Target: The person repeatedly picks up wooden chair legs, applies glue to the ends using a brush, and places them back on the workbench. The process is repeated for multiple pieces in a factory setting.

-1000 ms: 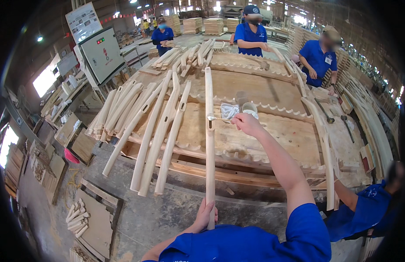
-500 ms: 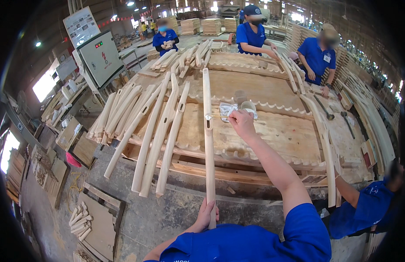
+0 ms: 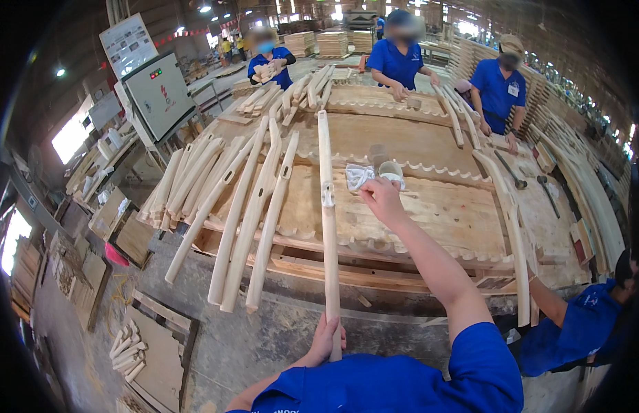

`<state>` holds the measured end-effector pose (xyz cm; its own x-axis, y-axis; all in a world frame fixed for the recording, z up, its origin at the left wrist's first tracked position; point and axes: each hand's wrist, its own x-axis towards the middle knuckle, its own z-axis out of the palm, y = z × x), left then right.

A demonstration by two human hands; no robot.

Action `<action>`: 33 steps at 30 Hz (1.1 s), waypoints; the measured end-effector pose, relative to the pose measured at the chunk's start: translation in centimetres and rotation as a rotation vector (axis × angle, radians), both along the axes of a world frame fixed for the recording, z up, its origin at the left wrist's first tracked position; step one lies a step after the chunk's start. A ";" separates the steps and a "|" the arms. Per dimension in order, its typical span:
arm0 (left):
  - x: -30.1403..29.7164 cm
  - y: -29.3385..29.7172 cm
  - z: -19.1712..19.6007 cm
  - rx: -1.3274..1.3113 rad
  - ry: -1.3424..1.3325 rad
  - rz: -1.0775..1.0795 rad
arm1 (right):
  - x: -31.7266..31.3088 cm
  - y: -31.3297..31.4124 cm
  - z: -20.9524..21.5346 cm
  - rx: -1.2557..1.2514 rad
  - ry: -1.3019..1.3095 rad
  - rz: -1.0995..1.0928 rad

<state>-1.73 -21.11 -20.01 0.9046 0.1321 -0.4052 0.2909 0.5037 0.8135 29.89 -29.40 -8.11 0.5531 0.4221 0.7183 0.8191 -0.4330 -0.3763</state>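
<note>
My left hand (image 3: 324, 341) is wrapped round the near end of a long pale wooden post (image 3: 331, 268), which reaches away from me over the table edge. A slot (image 3: 327, 195) in the post has whitish wet matter in and around it. My right hand (image 3: 383, 198) is closed in a pinch right of the post, just in front of a small cup (image 3: 390, 170) with white matter inside. The thin stick seen in these fingers a moment earlier is hardly visible now. A crumpled white cloth (image 3: 359, 176) lies beside the fingers, and a second cup (image 3: 379, 153) stands behind.
Several wooden posts (image 3: 254, 213) lie left on the wooden worktable (image 3: 430, 206), some overhanging its edge. Scalloped wooden strips (image 3: 436, 167) cross the table. Hammers (image 3: 516, 180) lie at the right. Co-workers (image 3: 396, 62) stand around the far and right sides. A pallet (image 3: 158, 358) is on the floor.
My right hand has drawn back from the slot toward the cup, and the stick no longer spans to the post. Whitish matter now shows at the slot. My left hand stays put.
</note>
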 end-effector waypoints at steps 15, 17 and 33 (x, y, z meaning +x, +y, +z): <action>0.0 0.1 0.1 0.037 0.030 -0.026 | -0.1 0.0 0.3 -0.045 -0.043 -0.012; 0.0 -0.1 0.5 0.006 0.010 -0.015 | 0.3 0.5 0.3 -0.036 -0.037 -0.069; -0.1 0.0 1.3 -0.037 0.015 -0.002 | -0.8 -1.4 2.5 -0.151 -0.190 -0.067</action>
<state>-1.85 -21.15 -18.74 0.8986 0.1153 -0.4234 0.3039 0.5324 0.7900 29.09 -30.79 -5.62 0.4443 0.4991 0.7440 0.8365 -0.5283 -0.1451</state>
